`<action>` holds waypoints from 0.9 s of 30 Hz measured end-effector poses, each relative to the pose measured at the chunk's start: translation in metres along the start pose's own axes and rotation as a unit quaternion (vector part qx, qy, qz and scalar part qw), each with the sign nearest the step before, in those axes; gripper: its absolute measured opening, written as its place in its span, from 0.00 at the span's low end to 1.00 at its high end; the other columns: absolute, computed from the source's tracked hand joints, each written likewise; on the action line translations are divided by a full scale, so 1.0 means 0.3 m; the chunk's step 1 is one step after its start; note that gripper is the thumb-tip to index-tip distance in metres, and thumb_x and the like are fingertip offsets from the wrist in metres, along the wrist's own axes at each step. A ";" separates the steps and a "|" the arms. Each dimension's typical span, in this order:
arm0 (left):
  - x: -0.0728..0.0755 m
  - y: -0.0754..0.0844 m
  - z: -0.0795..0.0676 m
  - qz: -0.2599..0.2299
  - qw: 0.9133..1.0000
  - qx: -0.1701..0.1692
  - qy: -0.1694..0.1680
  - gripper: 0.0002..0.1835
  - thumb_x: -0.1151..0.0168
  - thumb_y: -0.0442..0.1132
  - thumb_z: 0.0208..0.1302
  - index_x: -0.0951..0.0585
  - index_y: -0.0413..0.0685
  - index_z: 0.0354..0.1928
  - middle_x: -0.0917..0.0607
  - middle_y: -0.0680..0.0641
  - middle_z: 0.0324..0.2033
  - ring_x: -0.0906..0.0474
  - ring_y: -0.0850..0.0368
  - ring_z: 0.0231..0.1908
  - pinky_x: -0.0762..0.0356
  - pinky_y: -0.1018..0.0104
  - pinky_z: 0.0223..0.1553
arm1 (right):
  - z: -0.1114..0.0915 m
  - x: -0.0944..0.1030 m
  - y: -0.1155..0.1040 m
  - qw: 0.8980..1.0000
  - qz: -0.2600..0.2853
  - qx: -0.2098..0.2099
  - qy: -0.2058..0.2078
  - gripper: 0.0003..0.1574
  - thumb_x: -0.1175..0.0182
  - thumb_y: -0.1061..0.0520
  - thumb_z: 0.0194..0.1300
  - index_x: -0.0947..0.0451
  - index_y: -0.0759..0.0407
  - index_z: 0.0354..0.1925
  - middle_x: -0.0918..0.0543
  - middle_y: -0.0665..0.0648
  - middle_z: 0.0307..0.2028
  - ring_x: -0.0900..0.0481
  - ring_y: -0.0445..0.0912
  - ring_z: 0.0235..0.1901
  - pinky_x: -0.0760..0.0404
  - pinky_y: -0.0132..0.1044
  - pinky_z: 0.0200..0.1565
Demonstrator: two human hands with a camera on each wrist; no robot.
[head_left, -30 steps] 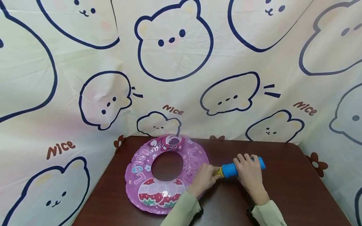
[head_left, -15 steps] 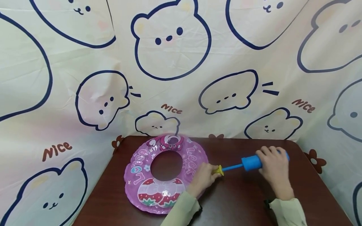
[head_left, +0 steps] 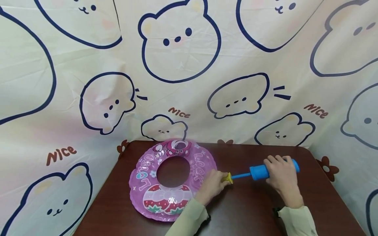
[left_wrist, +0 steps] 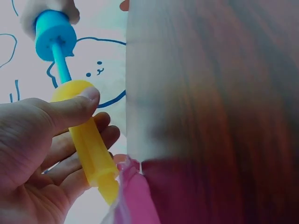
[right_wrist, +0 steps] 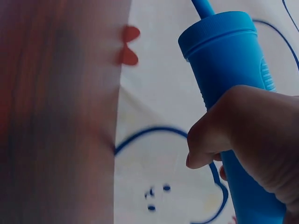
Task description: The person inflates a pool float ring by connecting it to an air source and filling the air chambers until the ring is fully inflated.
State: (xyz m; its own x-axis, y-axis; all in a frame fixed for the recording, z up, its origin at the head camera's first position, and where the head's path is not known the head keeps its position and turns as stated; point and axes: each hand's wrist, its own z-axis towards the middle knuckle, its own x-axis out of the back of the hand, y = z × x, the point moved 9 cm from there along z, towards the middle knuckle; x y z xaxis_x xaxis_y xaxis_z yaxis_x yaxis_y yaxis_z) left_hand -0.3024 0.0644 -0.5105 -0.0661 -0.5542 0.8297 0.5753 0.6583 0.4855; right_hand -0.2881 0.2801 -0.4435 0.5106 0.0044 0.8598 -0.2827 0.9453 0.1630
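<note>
A pink-purple inflatable swim ring point(head_left: 138, 196) with strawberry and bear prints lies on the table's left half. My left hand point(head_left: 211, 186) overlaps its right side and pinches the yellow end piece point(left_wrist: 86, 144) of a hand air pump between thumb and fingers. In the left wrist view the yellow tapered tip reaches the ring's pink film. My right hand point(head_left: 282, 177) grips the pump's blue barrel point(right_wrist: 229, 60), with fingers wrapped round it. A thin blue rod point(head_left: 241, 175) shows between the yellow piece and the barrel. The pump slants slightly up to the right.
The dark brown wooden table point(head_left: 251, 209) spans the lower view. Behind it and at both sides hangs a pale cloth point(head_left: 183, 98) printed with blue-outlined bears and brown flowers. Light green sleeves point(head_left: 189, 218) cover both forearms.
My right hand first drew the blue barrel to the right, exposing the rod, then came slightly back left. My left hand stays at the ring with the yellow piece.
</note>
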 end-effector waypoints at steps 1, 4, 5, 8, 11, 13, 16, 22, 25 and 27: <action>0.002 0.002 0.000 0.002 1.000 -0.002 0.001 0.08 0.24 0.47 0.67 0.08 0.51 0.40 0.10 0.57 0.29 0.29 0.71 0.24 0.25 0.83 0.33 | 0.006 -0.011 -0.021 1.000 0.000 0.004 -0.009 0.38 0.12 0.54 0.31 0.14 0.63 0.44 0.12 0.63 0.41 0.17 0.61 0.43 0.22 0.64 0.52; 0.007 0.004 -0.001 0.012 1.000 -0.005 0.002 0.08 0.24 0.47 0.67 0.08 0.51 0.39 0.11 0.57 0.27 0.29 0.70 0.24 0.26 0.83 0.32 | 0.022 -0.038 -0.085 1.000 -0.002 0.016 -0.021 0.37 0.12 0.53 0.33 0.14 0.62 0.44 0.11 0.62 0.42 0.16 0.60 0.43 0.21 0.62 0.52; 0.009 0.004 -0.001 0.014 1.000 -0.005 0.004 0.08 0.24 0.47 0.67 0.08 0.51 0.38 0.11 0.57 0.27 0.30 0.70 0.24 0.26 0.82 0.32 | 0.027 -0.045 -0.107 1.000 -0.002 0.020 -0.022 0.37 0.12 0.53 0.33 0.14 0.62 0.44 0.11 0.61 0.42 0.16 0.60 0.42 0.20 0.62 0.51; 0.012 0.008 -0.001 0.014 1.000 -0.007 0.004 0.09 0.24 0.47 0.67 0.08 0.50 0.38 0.14 0.57 0.24 0.30 0.69 0.23 0.27 0.82 0.31 | 0.033 -0.066 -0.166 0.999 -0.008 0.034 -0.024 0.37 0.11 0.51 0.33 0.14 0.61 0.43 0.11 0.60 0.41 0.15 0.58 0.41 0.19 0.60 0.50; 0.008 0.013 -0.001 0.013 1.000 -0.010 0.003 0.08 0.23 0.46 0.67 0.08 0.50 0.39 0.15 0.58 0.23 0.31 0.68 0.23 0.29 0.82 0.30 | 0.030 -0.086 -0.215 0.999 -0.011 0.046 -0.027 0.38 0.10 0.50 0.33 0.14 0.60 0.43 0.11 0.60 0.41 0.15 0.58 0.40 0.17 0.60 0.48; 0.006 0.015 -0.001 0.016 1.000 -0.011 0.002 0.08 0.23 0.46 0.67 0.08 0.50 0.39 0.16 0.58 0.22 0.31 0.67 0.22 0.30 0.81 0.29 | 0.028 -0.098 -0.237 0.998 -0.011 0.051 -0.028 0.39 0.10 0.49 0.33 0.14 0.60 0.44 0.11 0.60 0.42 0.15 0.57 0.40 0.15 0.59 0.47; 0.007 0.015 0.000 0.017 1.000 -0.011 0.006 0.08 0.23 0.46 0.67 0.08 0.50 0.41 0.16 0.58 0.23 0.31 0.67 0.23 0.30 0.81 0.30 | 0.029 -0.108 -0.243 0.998 -0.006 0.051 -0.027 0.39 0.10 0.49 0.34 0.14 0.59 0.46 0.10 0.59 0.43 0.14 0.57 0.41 0.16 0.59 0.49; 0.006 0.012 -0.003 -0.004 1.000 -0.008 0.006 0.05 0.25 0.44 0.69 0.08 0.51 0.39 0.12 0.58 0.27 0.30 0.69 0.25 0.26 0.81 0.33 | 0.023 -0.053 -0.130 0.999 0.005 0.033 0.000 0.37 0.10 0.53 0.32 0.14 0.58 0.43 0.11 0.59 0.41 0.16 0.58 0.42 0.21 0.61 0.52; 0.004 0.010 -0.005 -0.005 1.000 -0.004 0.001 0.05 0.26 0.44 0.70 0.08 0.51 0.39 0.12 0.58 0.28 0.30 0.70 0.25 0.26 0.81 0.34 | 0.001 0.003 -0.028 0.999 0.013 0.009 0.040 0.37 0.11 0.58 0.28 0.14 0.60 0.42 0.12 0.61 0.38 0.18 0.61 0.42 0.23 0.64 0.52; 0.001 0.008 -0.004 -0.006 1.000 0.000 -0.002 0.06 0.26 0.44 0.70 0.08 0.51 0.40 0.12 0.58 0.28 0.30 0.70 0.25 0.26 0.81 0.33 | -0.019 0.033 0.037 0.998 0.020 -0.015 0.058 0.37 0.12 0.61 0.26 0.14 0.61 0.41 0.12 0.62 0.38 0.19 0.62 0.43 0.24 0.66 0.54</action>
State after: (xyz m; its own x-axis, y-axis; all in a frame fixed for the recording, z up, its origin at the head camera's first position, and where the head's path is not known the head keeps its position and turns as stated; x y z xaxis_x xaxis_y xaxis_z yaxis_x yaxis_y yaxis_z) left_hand -0.3000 0.0650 -0.5095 -0.0766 -0.5597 0.8251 0.5742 0.6518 0.4954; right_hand -0.2815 0.2924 -0.4358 0.5910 0.0780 0.8029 -0.2805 0.9531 0.1139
